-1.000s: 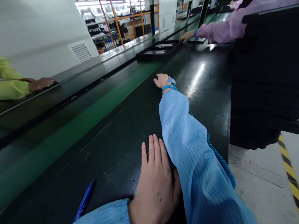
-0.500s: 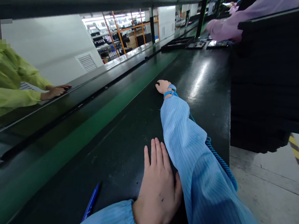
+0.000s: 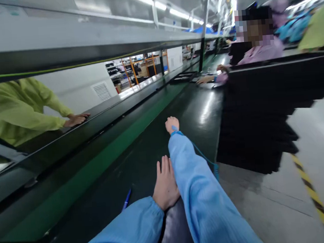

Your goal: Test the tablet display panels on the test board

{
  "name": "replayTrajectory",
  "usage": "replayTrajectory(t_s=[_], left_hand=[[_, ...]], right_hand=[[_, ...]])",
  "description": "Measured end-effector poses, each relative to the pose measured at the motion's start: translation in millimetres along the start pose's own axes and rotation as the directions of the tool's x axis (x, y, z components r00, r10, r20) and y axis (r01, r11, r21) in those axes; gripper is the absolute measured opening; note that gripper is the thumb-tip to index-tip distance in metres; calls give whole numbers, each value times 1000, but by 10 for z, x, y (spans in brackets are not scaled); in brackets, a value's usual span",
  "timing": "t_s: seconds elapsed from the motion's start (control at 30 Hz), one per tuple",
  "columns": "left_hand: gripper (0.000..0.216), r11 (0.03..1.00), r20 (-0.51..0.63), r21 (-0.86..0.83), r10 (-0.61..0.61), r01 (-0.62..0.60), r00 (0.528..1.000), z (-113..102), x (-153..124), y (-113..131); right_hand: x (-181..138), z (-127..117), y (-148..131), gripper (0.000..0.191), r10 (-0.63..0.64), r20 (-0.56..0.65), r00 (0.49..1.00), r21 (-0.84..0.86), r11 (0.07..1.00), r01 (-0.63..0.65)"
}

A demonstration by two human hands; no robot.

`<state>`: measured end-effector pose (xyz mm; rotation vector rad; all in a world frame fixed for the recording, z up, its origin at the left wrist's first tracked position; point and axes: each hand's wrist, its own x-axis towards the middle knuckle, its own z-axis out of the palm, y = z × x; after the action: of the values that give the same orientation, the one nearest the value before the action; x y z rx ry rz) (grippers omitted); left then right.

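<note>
Blue sleeves (image 3: 195, 171) — left hand (image 3: 166, 184) flat on black table (image 3: 137, 161), fingers slightly parted, blue pen (image 3: 126, 200) nearby; right hand (image 3: 172, 124), earlier open, now looks curled, hold unclear — handling apparently paused.

The right sleeve (image 3: 202, 185) overlaps the thumb side of the left hand (image 3: 165, 186), while the left sleeve (image 3: 122, 229) covers the lower end of the pen (image 3: 126, 200). What lies under the right hand (image 3: 172, 124) is out of sight (only its back shows). Both sleeves leave at the bottom edge. An overhead shelf (image 3: 60, 39) hides the head of the yellow-clad person (image 3: 18, 110); the right edge cuts the dark stack (image 3: 257, 117).
</note>
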<state>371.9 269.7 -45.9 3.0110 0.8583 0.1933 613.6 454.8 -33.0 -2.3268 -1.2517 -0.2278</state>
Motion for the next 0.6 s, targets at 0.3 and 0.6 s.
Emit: replayTrajectory(t_s=[0.3, 0.6], left_hand=[[51, 992, -124, -50, -118, 112, 985, 66, 19, 44], [47, 967, -154, -52, -256, 251, 954, -50, -519, 275]], right_hand=[[-1352, -439, 121, 40, 98, -20, 995, -90, 991, -100], [-2374, -950, 166, 40, 110, 0, 994, -116, 987, -109]])
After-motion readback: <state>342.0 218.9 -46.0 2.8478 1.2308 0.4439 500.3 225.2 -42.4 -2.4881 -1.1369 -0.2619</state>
